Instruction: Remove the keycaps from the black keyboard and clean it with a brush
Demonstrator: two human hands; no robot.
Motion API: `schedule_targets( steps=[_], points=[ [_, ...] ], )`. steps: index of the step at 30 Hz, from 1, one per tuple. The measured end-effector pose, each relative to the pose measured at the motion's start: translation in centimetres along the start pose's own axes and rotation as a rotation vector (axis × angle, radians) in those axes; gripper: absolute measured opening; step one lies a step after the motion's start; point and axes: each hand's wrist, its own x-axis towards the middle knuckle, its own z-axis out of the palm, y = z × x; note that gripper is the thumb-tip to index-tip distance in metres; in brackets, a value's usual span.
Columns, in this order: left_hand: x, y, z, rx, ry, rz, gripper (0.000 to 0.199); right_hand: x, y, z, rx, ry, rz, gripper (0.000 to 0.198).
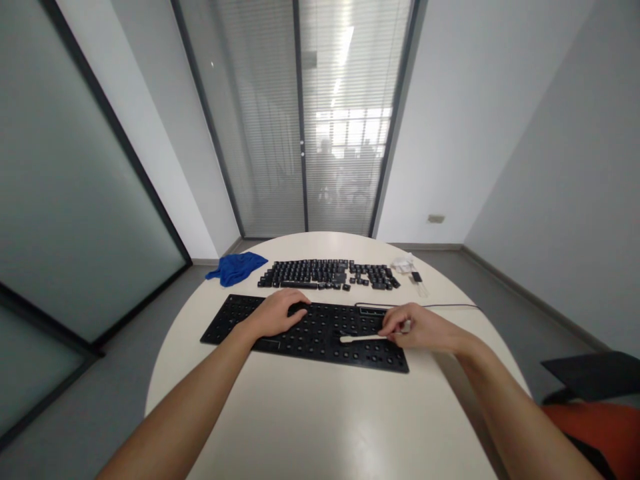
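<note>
A black keyboard [310,352] with its keycaps off lies across the table in front of me, its switches bare. My left hand [278,312] rests palm down on its left-middle part, with thumb and fingers apart and nothing held. My right hand [411,327] is closed around the handle of a small cream brush [364,339]. The brush's head points left, low over the right half of the keyboard; dark bristles seem to face the switches, though they blend into the black. Behind the keyboard, the removed keycaps [313,272] sit in keyboard-like rows.
A crumpled blue cloth [238,268] lies at the table's far left. Toward the far right are a white crumpled item [403,264] and a black-handled wire keycap puller [418,279]. A dark cable [450,305] runs rightward over the round table [320,420]. An orange-seated chair [595,433] stands right.
</note>
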Motion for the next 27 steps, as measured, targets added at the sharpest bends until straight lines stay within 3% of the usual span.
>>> schedule_targets(
  steps=[13, 21, 27],
  points=[
    [0.1, 0.2, -0.2, -0.015, 0.006, -0.003, 0.021, -0.2, -0.8, 0.2, 0.014, -0.012, -0.003, 0.026],
    [0.3, 0.4, -0.1, -0.015, 0.001, -0.007, 0.021, 0.2, -1.3, 1.1, -0.02, -0.04, -0.104, 0.029],
    [0.2, 0.4, -0.1, -0.006, 0.001, -0.008, 0.021, 0.2, -1.1, 1.1, 0.007, -0.049, -0.099, 0.029]
  ],
)
